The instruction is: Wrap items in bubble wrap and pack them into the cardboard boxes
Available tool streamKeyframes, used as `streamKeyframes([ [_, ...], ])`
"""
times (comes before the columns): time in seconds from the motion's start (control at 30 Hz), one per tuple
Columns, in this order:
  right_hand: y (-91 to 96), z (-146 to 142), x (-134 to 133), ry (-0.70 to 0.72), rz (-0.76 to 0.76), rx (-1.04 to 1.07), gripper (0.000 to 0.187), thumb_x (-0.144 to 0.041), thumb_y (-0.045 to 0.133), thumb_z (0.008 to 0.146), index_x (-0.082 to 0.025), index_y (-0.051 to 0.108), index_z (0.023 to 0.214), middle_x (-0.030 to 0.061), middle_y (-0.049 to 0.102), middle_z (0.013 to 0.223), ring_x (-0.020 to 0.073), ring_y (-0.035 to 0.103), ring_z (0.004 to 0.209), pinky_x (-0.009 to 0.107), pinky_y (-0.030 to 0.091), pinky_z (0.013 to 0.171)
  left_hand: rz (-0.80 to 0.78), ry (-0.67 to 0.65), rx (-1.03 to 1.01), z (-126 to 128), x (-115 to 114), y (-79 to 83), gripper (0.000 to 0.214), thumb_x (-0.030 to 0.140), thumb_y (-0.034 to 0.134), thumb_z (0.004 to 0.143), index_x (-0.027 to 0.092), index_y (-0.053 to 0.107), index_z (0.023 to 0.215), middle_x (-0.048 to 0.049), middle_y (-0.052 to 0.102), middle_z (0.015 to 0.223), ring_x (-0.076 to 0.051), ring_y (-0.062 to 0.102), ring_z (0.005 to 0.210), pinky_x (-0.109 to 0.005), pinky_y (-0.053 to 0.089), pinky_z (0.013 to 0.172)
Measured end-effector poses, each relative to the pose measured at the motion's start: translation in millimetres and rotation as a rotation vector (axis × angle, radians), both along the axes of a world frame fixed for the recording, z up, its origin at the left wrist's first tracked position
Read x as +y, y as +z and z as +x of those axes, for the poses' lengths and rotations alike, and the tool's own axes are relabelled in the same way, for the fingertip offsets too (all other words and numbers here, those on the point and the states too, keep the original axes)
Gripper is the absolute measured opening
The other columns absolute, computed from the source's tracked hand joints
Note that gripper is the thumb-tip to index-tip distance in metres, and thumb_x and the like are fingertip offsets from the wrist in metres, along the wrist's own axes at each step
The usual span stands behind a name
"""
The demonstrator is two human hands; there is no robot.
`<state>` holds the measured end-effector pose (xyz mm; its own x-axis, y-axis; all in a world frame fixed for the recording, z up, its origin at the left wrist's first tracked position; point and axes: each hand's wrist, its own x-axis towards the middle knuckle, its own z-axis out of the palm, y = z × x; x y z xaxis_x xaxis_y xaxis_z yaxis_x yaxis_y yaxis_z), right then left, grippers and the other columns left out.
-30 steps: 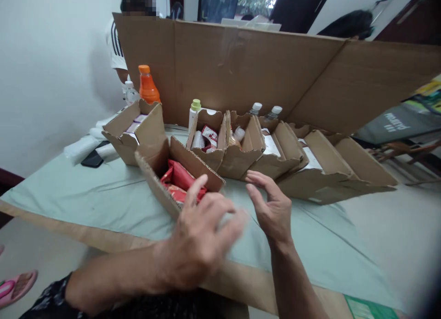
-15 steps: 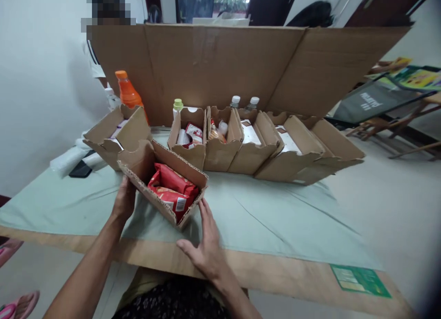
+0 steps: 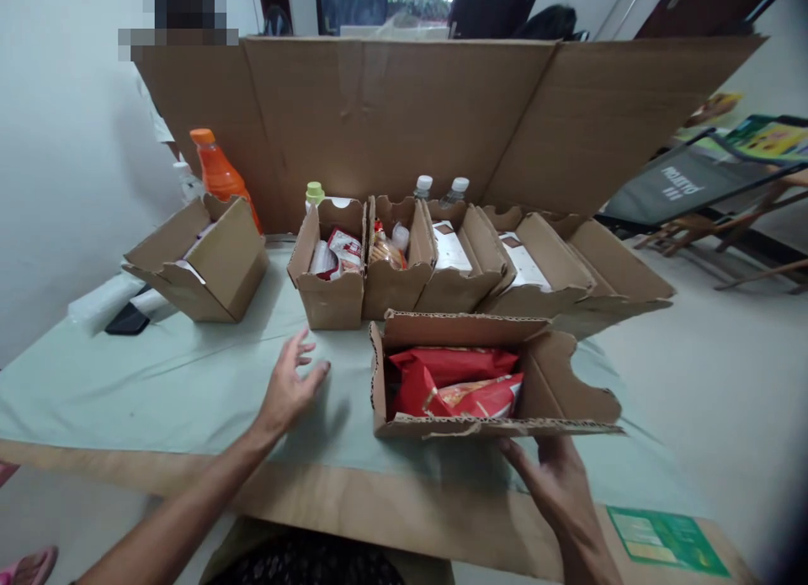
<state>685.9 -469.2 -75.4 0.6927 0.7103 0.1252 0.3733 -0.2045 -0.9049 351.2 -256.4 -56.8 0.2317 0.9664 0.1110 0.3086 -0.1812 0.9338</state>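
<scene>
A tall cardboard sheet (image 3: 404, 114) stood folded along the back of the table (image 3: 404, 518), well beyond your fingertips, and a pale green cloth (image 3: 157, 383) lay under everything your hands were near. In front of that sheet, farther out than your fingers reached, a row of open cardboard boxes (image 3: 467, 269) sat side by side, some with small packets and bottles in them. Off to the left of your left hand, a single cardboard box (image 3: 202, 261) sat apart, with an orange bottle (image 3: 218, 172) just behind it.

The box of red packets (image 3: 480, 374) lay on the cloth directly in front of your right-hand fingers, its open top facing up, the red packets (image 3: 454, 383) lying flat inside. Your right hand (image 3: 555, 484) was at the box's near wall, fingers (image 3: 514, 450) curled up against the lower edge and touching it; I could not tell whether they had actually closed on the cardboard. Your left hand (image 3: 287, 387) was spread wide over the cloth, fingers (image 3: 303, 349) apart and holding nothing, just left of the box and clear of its wall.
</scene>
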Motion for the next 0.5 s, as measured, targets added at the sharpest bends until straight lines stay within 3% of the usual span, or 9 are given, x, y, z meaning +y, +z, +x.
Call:
streamKeyframes([
  [0.1, -9.2, -2, 6, 0.01, 0.045, 0.036, 0.072, -0.063, 0.087, 0.062, -0.022, 0.068, 0.118, 0.0127, 0.075, 0.113, 0.034, 0.067, 0.114, 0.051, 0.051, 0.105, 0.05, 0.082, 0.076, 14, 59, 4.3, 0.094, 0.044, 0.076, 0.075, 0.021, 0.035, 0.157, -0.0204, 0.046, 0.158, -0.024, 0.07, 0.096, -0.037, 0.057, 0.079],
  [0.2, -13.9, -6, 12, 0.012, 0.057, 0.055, 0.068, -0.062, 0.088, 0.06, -0.022, 0.069, 0.112, 0.0119, 0.076, 0.107, 0.034, 0.067, 0.111, 0.052, 0.051, 0.104, 0.041, 0.071, 0.172, 22, 98, -2.0, 0.075, 0.042, 0.074, 0.072, 0.015, 0.054, 0.138, -0.013, 0.071, 0.122, -0.017, 0.063, 0.068, -0.033, 0.052, 0.067],
  [0.3, -9.2, -12, 19, 0.028, 0.023, 0.054, 0.064, -0.063, 0.087, 0.061, -0.022, 0.07, 0.108, 0.0114, 0.076, 0.104, 0.0344, 0.067, 0.11, 0.055, 0.05, 0.104, 0.018, 0.063, 0.205, 28, 122, -4.6, 0.059, 0.041, 0.069, 0.073, 0.013, 0.062, 0.124, -0.008, 0.073, 0.099, -0.017, 0.059, 0.063, -0.032, 0.048, 0.062],
  [0.4, -3.0, -20, 25, 0.055, 0.016, 0.048, 0.064, -0.065, 0.085, 0.063, -0.022, 0.07, 0.108, 0.0114, 0.076, 0.1, 0.035, 0.067, 0.109, 0.055, 0.051, 0.102, 0.016, 0.062, 0.215, 30, 127, 0.8, 0.062, 0.039, 0.068, 0.073, 0.013, 0.06, 0.129, -0.0106, 0.072, 0.114, -0.016, 0.059, 0.065, -0.033, 0.049, 0.067],
  [0.5, -4.8, -27, 24, 0.056, 0.019, 0.024, 0.06, -0.065, 0.082, 0.066, -0.022, 0.07, 0.106, 0.0109, 0.075, 0.096, 0.0351, 0.068, 0.106, 0.056, 0.052, 0.101, 0.035, 0.114, 0.17, 19, 92, 5.3, 0.076, 0.043, 0.068, 0.079, 0.015, 0.048, 0.147, -0.0168, 0.061, 0.142, -0.017, 0.063, 0.073, -0.037, 0.053, 0.076],
])
